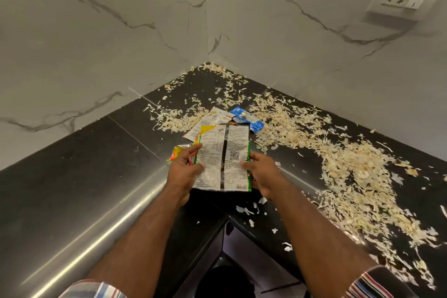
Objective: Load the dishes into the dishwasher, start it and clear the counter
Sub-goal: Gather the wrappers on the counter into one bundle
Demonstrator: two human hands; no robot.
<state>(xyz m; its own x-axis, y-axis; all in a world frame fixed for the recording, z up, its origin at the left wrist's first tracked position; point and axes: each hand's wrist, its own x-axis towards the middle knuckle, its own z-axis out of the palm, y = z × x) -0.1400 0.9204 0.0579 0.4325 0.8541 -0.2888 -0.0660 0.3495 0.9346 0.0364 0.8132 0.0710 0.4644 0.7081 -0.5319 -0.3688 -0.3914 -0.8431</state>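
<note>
Flattened printed wrapper [223, 157] held above shred-strewn black counter [101, 152].

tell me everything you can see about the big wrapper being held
The large wrapper is a flattened, empty-looking foil or plastic packet, silvery-white on the side shown, with small print, a QR code, a barcode near its lower edge, a dark seam down the middle and green side edges. Its top corner is torn, showing yellow. It is held above the black counter's inner corner, the left hand pinching its left edge and the right hand gripping its right edge.
</note>
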